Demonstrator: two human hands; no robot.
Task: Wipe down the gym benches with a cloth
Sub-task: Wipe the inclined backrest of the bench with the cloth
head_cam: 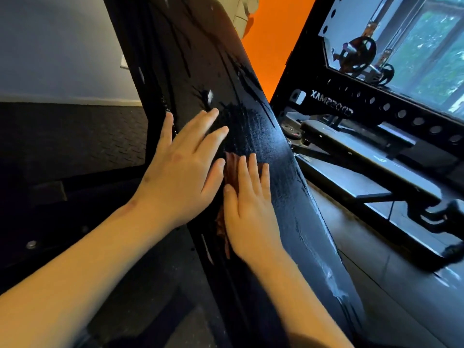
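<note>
Black, wet-streaked padding covers the tilted surface [195, 59]; the left grip [180, 169] lies flat on it, fingers straight and spread, grasping nothing. The right grip [248, 212], just beside it, presses a reddish-brown cloth [231, 167] onto the pad with straight fingers, released rather than clenched; a black perforated frame [376, 114] shows at right.

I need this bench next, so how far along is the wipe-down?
Midway, it seems. Done: the bench pad glistens wet beside the hands. In hand: the right hand presses a reddish-brown cloth flat; the left hand rests on the pad. Left: drip streaks above and white smears along the lower edge.
</note>
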